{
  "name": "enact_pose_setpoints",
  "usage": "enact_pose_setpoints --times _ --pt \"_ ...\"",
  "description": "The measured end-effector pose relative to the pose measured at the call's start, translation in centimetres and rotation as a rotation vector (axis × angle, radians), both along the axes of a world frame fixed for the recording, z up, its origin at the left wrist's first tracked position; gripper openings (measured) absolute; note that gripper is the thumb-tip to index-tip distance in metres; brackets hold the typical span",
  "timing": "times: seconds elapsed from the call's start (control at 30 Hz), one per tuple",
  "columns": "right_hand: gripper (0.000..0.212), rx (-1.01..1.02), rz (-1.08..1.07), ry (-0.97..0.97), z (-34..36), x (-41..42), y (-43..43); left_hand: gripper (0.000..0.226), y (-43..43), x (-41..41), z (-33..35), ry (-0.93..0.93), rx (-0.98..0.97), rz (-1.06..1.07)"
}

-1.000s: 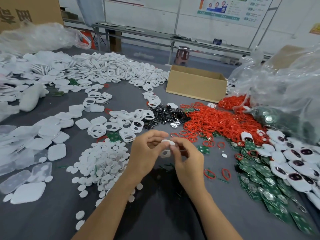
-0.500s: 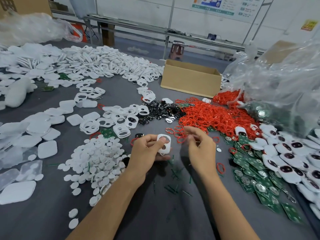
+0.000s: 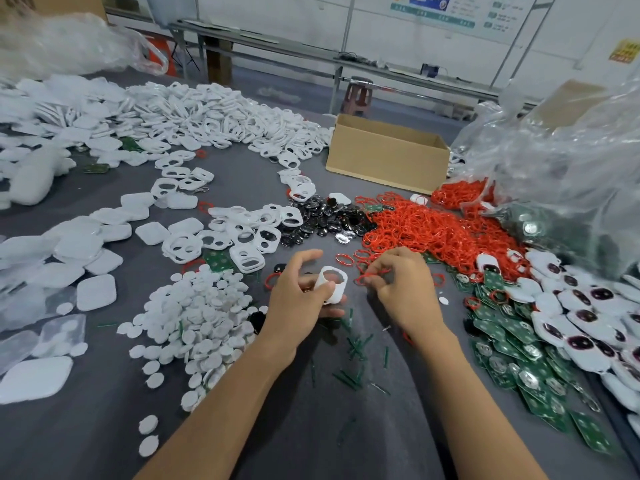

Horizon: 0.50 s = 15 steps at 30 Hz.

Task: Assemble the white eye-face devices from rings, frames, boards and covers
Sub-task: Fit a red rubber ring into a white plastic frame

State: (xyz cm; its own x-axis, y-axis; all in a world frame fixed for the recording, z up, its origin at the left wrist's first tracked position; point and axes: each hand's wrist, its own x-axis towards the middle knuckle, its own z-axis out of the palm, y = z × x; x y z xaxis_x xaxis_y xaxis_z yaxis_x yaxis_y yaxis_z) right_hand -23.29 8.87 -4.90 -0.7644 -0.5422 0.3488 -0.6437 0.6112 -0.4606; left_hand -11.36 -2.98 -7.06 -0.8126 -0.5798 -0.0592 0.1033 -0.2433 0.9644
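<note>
Left hand [image 3: 294, 303] grips frame [image 3: 336, 293], opening up; right hand [image 3: 405, 296] pinches red ring [image 3: 367, 277] beside it, likely for seating.

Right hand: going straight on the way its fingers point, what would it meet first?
Probably the white frame held by the left hand; the right hand, pinching a red ring, points leftward at it.
</note>
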Motion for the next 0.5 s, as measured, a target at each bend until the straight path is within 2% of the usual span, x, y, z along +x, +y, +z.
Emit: enact_pose_setpoints --times 0.13,0.3,0.5 --pt "0.012 -0.267 0.162 -0.051 0.6 1.4 -0.2 0.032 0.5 -0.1 0.1 -0.004 -0.137 0.029" --pt "0.008 -0.357 0.236 -0.027 1.1 2.1 -0.6 0.010 0.4 0.0 0.1 0.055 -0.217 0.122" --pt "0.013 -0.392 0.286 -0.078 1.2 2.6 -0.7 0.020 0.5 0.1 0.6 0.085 -0.214 0.141"
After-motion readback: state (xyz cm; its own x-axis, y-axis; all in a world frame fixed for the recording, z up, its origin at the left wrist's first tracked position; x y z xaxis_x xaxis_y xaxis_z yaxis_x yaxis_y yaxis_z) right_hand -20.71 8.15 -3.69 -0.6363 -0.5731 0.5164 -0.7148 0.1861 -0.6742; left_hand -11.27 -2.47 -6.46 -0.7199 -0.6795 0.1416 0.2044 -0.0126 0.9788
